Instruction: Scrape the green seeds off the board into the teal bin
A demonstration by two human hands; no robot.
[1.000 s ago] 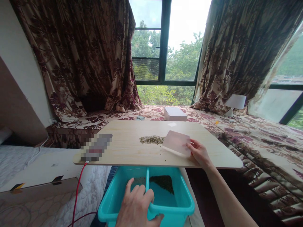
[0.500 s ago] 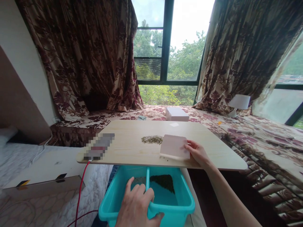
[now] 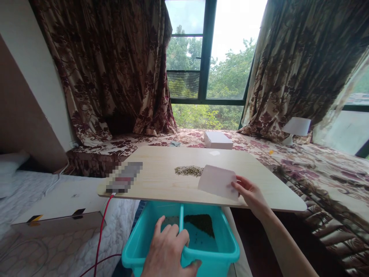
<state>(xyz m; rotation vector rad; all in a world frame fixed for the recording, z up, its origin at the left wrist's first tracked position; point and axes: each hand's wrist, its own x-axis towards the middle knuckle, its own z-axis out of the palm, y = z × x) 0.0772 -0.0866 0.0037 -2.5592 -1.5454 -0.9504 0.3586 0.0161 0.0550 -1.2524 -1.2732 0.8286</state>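
Note:
My right hand (image 3: pixel 249 192) pinches a thin white card (image 3: pixel 217 182) at its right edge, slanted over the tabletop. Beside the card's left edge lies a loose patch of small greenish-brown grains (image 3: pixel 188 170) on the light wooden table (image 3: pixel 161 188). My left hand (image 3: pixel 170 248) grips the near rim of a turquoise two-compartment bin (image 3: pixel 221 256), fingers reaching inside and thumb outside. A dark heap of grains (image 3: pixel 201 224) sits in the bin's right compartment, with a few scattered below it. The left compartment is partly hidden behind my hand.
A blurred-out device (image 3: pixel 123 177) with a red cable (image 3: pixel 100 234) rests at the table's left end. White boxes stand on the bed (image 3: pixel 63 200) at left and on the window ledge (image 3: pixel 218 139). A white lamp (image 3: pixel 296 127) is at the right.
The card has tilted and shifted slightly in my right hand. Stray grains near the table's front edge are gone, and a few now show below the heap in the right compartment.

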